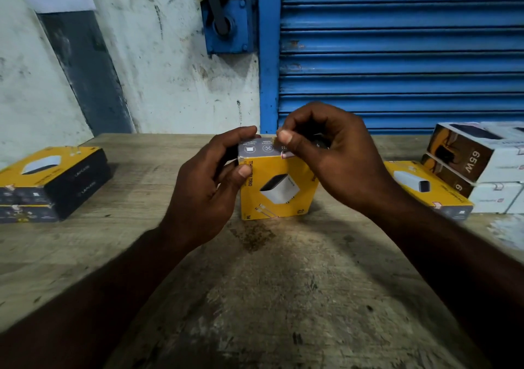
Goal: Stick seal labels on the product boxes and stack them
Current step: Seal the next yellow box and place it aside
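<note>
- One yellow box (279, 190) stands upright at the centre of the frame on the wooden table (283, 297). It has a grey top, and a white charger is pictured on its front.
- The left hand (209, 181) grips its left side, thumb on the front.
- The right hand (334, 155), fingers curled, pinches a small seal label (286, 155) at the top front edge. The label seems white and red but is mostly hidden.

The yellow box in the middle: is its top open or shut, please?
Shut: the yellow box top lies flat; left hand holds it, right hand presses a seal label over its edge.
</note>
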A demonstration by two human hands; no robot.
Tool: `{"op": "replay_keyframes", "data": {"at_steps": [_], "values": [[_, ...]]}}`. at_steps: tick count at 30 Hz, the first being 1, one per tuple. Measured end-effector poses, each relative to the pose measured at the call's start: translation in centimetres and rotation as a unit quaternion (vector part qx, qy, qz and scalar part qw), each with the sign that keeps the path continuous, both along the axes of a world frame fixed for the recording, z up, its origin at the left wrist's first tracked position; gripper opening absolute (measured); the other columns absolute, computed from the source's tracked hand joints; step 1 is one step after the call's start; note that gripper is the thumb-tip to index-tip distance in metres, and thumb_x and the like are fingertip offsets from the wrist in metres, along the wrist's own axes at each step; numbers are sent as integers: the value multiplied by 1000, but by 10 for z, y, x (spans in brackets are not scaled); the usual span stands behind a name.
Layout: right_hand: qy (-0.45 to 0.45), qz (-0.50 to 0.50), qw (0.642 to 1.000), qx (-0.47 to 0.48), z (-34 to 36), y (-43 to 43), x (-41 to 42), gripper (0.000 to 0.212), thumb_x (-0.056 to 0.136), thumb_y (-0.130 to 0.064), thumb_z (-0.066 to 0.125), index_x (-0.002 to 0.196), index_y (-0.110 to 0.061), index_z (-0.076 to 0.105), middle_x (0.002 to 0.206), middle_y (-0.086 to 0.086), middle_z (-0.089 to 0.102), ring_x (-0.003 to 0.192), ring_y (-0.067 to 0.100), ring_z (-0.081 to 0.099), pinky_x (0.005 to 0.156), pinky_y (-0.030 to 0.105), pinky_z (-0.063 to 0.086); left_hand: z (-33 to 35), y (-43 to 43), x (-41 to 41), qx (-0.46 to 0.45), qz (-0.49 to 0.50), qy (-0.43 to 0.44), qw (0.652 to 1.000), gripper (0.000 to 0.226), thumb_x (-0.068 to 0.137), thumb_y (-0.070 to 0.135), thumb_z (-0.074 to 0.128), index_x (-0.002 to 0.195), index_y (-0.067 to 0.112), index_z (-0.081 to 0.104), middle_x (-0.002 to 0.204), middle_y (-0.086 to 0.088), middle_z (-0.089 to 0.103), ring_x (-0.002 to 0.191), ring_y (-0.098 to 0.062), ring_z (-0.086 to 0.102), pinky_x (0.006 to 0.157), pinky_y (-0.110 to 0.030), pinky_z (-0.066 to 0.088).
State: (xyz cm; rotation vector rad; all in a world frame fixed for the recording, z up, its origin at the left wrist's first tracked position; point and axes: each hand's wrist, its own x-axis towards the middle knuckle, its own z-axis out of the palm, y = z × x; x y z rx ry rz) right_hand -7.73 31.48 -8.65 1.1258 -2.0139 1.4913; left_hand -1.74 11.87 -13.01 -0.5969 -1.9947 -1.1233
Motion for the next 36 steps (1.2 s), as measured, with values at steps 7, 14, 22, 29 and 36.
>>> {"op": "replay_keyframes", "data": {"at_steps": [7, 14, 22, 29, 36], "values": [[23, 7, 996, 86, 1, 6, -9, 20, 83, -21, 80, 102, -15, 78, 108, -3, 72, 104, 6, 67, 92, 26, 53, -1, 0, -1, 23, -11, -19, 999, 40, 97, 7, 55, 137, 11, 49, 134, 3, 59, 125, -6, 59, 94, -15, 49], [-36, 47, 997, 54, 3, 7, -9, 11, 80, -9, 82, 90, -6, 77, 106, 2, 74, 101, 6, 69, 90, 17, 52, -2, -1, -2, 25, -9, -20, 999, 40, 97, 8, 55, 137, 12, 48, 134, 3, 59, 125, -7, 59, 94, -16, 49], [-49, 47, 996, 58, 6, 6, -6, 11, 86, -13, 78, 82, -21, 71, 103, 1, 74, 98, 8, 69, 87, 21, 54, -2, 5, 1, 28, -5, -6, 1000, 39, 96, 7, 57, 133, 14, 51, 130, 8, 60, 120, -8, 61, 92, -17, 50], [-39, 27, 999, 25, 2, 1, -4, 4, 91, -17, 73, 88, -18, 70, 97, 3, 74, 92, 11, 70, 85, 30, 57, -7, 6, -2, 44, 4, -8, 999, 39, 95, 13, 62, 132, 18, 53, 129, -2, 63, 119, -17, 63, 92, -31, 57], [-21, 43, 996, 73, 1, 8, -15, 22, 99, -21, 57, 108, -13, 75, 110, -1, 72, 108, 5, 65, 93, 21, 51, -7, 5, -8, 28, 35, 2, 999, 34, 97, 16, 57, 131, 15, 54, 125, 2, 63, 115, -10, 64, 85, -20, 55]]}}
